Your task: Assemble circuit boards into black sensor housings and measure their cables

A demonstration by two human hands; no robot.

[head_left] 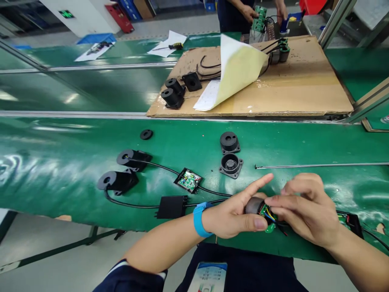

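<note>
My left hand (234, 219), with a blue strap round its wrist, grips a grey cylindrical motor (254, 205) with its index finger stretched out. On the motor's right end is a green circuit board with blue and yellow wires (269, 215). The curled fingers of my right hand (310, 211) press at that board end and partly hide it. Beyond my hands lie a black round cap with a square flange (229, 142) and an open black flanged housing (231, 164). Near my right forearm sits an open black case (354, 225) with a board inside.
Two black cylindrical housings (117, 181) have cables running to an open board box (188, 179) and a closed black box (172, 207). A thin metal rod (322, 166) lies right. Behind is cardboard (304, 89) bearing paper and parts. A co-worker's hand (249, 13) holds a green board.
</note>
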